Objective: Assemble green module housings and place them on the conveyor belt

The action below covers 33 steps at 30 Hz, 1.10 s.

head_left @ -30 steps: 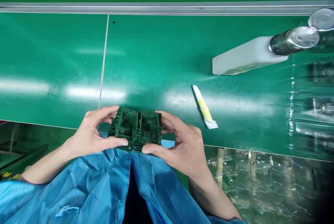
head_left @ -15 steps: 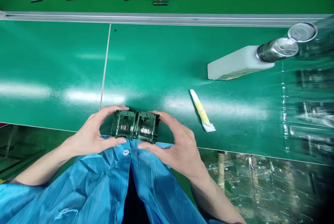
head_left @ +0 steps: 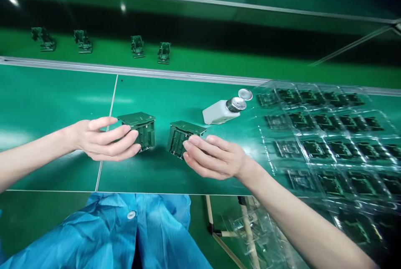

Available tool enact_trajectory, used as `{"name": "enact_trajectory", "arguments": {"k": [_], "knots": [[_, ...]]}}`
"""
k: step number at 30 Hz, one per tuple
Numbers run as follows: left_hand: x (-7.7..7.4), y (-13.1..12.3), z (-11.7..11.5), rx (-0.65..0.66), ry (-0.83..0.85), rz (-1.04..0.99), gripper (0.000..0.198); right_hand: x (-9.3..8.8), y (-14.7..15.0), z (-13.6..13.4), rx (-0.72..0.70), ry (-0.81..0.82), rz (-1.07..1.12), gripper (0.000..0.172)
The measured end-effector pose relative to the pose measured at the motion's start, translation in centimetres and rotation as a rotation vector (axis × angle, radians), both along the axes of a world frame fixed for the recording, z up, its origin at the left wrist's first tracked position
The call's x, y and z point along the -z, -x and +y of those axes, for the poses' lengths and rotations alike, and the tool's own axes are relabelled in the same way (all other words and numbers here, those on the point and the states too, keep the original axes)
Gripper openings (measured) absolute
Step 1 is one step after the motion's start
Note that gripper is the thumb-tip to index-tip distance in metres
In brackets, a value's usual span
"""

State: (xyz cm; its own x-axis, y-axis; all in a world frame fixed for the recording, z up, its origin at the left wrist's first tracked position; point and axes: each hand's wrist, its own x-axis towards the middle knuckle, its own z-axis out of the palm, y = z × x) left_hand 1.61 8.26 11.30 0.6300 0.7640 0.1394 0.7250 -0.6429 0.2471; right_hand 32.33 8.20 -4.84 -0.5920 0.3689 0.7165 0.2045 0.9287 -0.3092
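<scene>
Head view, mid-frame: holds one green housing in the half-curled left hand and a second green housing in the half-curled right hand, near the white bottle. Could let either slip, given light-looking fingertip grips on the outer sides, or bump the bottle by drifting toward upper right. Now shows a clear gap between the housings, set side by side half a second earlier.

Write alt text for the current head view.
The left hand holds one boxy green part, the right hand a second part, at a green table. A white bottle stands beyond; a clear tray with green parts lies at right.
</scene>
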Motion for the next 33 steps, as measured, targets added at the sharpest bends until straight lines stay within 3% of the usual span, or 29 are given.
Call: {"name": "enact_trajectory", "arguments": {"k": [4, 7, 9, 11, 14, 16, 19, 21, 23, 26, 29, 31, 33], "knots": [[0.3, -0.8, -0.1, 0.036, -0.081, 0.009, 0.033, -0.4, -0.4, -0.3, 0.012, -0.075, 0.106, 0.018], [1.8, -2.3, -1.9, 0.003, -0.216, -0.102, 0.034, 1.3, 1.3, -0.7, 0.182, -0.182, 0.543, 0.024], [3.4, -3.6, -3.5, -0.114, -0.181, -0.380, 0.045, 2.4, 3.6, -1.3, 0.222, -0.007, 0.936, 0.041], [5.1, -4.8, -5.1, -0.253, 0.100, -0.730, 0.050, 2.7, 6.4, -2.0, 0.060, 0.405, 1.256, 0.049], [6.8, -6.4, -6.3, -0.406, 0.550, -1.240, 0.050, 2.0, 10.3, -2.7, -0.396, 0.976, 1.528, 0.054], [7.5, -7.3, -6.3, -0.461, 0.648, -1.458, 0.052, 1.4, 12.1, -2.8, -0.607, 1.143, 1.620, 0.055], [8.1, -8.3, -6.1, -0.490, 0.716, -1.557, 0.054, 0.8, 13.4, -2.7, -0.746, 1.206, 1.676, 0.056], [8.3, -8.7, -6.0, -0.484, 0.753, -1.567, 0.053, 0.8, 13.7, -2.6, -0.790, 1.181, 1.676, 0.057], [8.5, -8.3, -5.7, -0.468, 0.744, -1.530, 0.054, 1.1, 13.7, -2.4, -0.744, 1.093, 1.624, 0.059], [8.5, -6.1, -4.7, -0.457, 0.529, -1.313, 0.060, 2.9, 13.2, -1.3, -0.358, 0.730, 1.456, 0.061], [8.0, -2.7, -3.8, -0.461, 0.141, -0.851, 0.070, 5.6, 12.2, 0.1, 0.007, 0.404, 1.232, 0.067], [7.6, -0.5, -3.8, -0.452, 0.084, -0.663, 0.071, 6.7, 11.5, 0.3, 0.140, 0.274, 0.976, 0.063], [7.4, 1.4, -4.0, -0.432, 0.087, -0.521, 0.064, 6.8, 11.0, -0.5, 0.238, 0.180, 0.710, 0.053]]}}
